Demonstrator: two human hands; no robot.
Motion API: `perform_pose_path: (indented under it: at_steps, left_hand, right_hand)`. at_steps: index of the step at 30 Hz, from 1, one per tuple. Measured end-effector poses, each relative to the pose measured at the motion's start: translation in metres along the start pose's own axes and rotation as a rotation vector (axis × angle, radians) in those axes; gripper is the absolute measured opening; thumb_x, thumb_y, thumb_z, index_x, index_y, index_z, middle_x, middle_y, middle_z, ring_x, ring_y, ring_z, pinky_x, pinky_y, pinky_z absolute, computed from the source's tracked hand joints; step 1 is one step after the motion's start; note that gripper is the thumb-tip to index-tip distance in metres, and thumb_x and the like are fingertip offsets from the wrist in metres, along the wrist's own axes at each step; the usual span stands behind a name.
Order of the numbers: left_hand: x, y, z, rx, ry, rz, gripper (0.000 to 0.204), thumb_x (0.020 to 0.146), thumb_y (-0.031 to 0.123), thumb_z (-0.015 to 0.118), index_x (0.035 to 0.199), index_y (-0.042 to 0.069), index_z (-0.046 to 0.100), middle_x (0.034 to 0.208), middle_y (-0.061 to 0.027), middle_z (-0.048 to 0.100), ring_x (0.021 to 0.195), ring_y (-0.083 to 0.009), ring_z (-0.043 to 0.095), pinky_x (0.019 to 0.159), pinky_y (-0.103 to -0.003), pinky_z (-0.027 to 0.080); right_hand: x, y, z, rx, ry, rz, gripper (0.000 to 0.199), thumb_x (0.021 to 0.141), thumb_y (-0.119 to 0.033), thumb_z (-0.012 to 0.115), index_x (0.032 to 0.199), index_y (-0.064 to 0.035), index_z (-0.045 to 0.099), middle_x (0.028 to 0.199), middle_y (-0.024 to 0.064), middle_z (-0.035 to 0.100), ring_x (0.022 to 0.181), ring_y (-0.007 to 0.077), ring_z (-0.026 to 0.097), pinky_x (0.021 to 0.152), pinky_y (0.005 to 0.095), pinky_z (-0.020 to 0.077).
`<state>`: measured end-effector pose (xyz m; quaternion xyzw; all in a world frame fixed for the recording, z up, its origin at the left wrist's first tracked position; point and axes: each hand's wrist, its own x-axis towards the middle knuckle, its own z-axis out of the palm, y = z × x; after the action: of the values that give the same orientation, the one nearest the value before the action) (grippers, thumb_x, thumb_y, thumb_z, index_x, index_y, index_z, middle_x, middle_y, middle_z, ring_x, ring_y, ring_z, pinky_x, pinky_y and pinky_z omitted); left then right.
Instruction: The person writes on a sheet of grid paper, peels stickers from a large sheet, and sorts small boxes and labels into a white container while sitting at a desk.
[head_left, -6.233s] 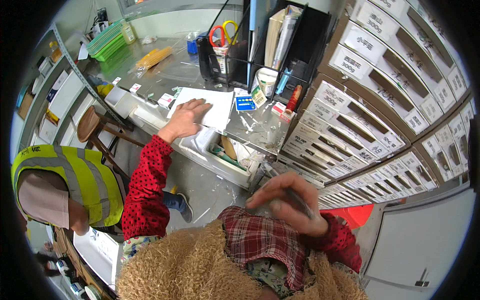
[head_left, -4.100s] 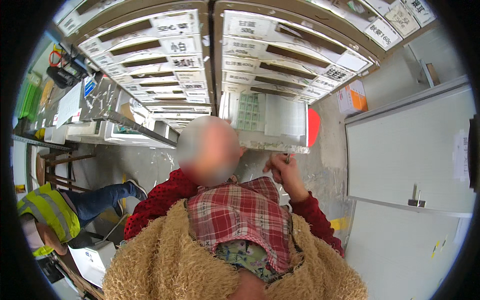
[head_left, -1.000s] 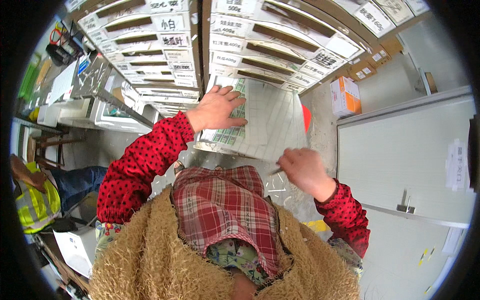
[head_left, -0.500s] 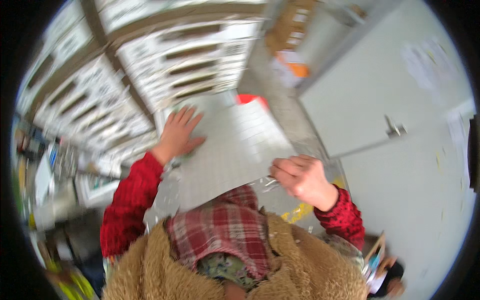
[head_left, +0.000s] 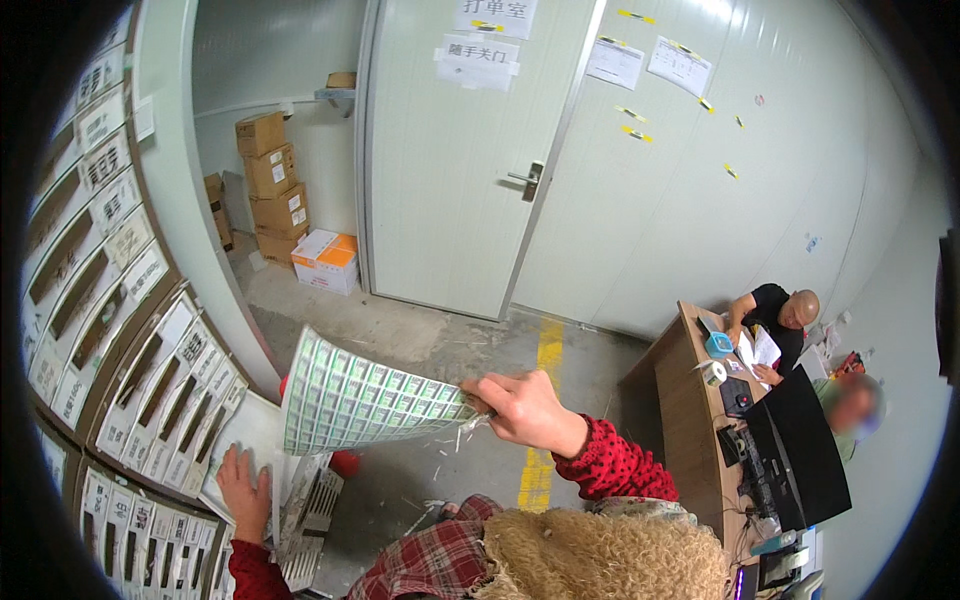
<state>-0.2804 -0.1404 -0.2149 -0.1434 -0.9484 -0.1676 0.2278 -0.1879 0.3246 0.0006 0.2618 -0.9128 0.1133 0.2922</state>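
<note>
A sheet of small printed labels (head_left: 365, 395), green and white in a grid, hangs curved in the air in front of me. My right hand (head_left: 535, 412) pinches it at its right edge, where thin white paper shreds dangle under my fingers. To the left, my left hand (head_left: 245, 492) lies with fingers spread on a white flat surface (head_left: 252, 428) beside the slotted rack. Whether that surface is paper or a tray I cannot tell. The label sheet hides part of it.
A rack of labelled slots (head_left: 160, 400) rises close on my left. Stacked cartons (head_left: 275, 190) stand beyond it, next to a closed door (head_left: 450, 170). At the right a person in black (head_left: 785, 330) sits at a desk (head_left: 690, 400) with a monitor (head_left: 805, 450); another person is behind it.
My view has swung to the right, bringing the door and desk into sight. The label sheet, flat under my left hand before, is now lifted by my right hand, away from my left.
</note>
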Motion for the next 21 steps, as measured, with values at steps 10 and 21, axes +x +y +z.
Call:
perform_pose_path:
  at_steps: [10,21]
  left_hand:
    - [0.157,0.287,-0.229,-0.759,0.668,0.737,0.048,0.089,0.005,0.049,0.137,0.001,0.044,0.139,-0.0152,0.047,0.129,-0.0276,0.044,0.11,-0.041,0.031]
    - [0.3,0.489,-0.076,-1.043,0.511,0.997,0.049,0.087,0.006,0.052,0.135,0.001,0.045,0.137,-0.0158,0.048,0.127,-0.028,0.045,0.108,-0.041,0.033]
  right_hand:
    - [-0.05,0.104,-0.022,0.02,0.093,0.174,0.027,0.062,0.004,0.061,0.086,-0.008,0.059,0.071,0.0042,0.062,0.055,0.0253,0.059,0.044,0.0343,0.0442]
    - [-0.115,0.305,-0.074,-0.165,0.089,0.355,0.022,0.068,-0.001,0.065,0.088,-0.0075,0.06,0.071,0.0065,0.063,0.055,0.0267,0.06,0.046,0.0347,0.0454]
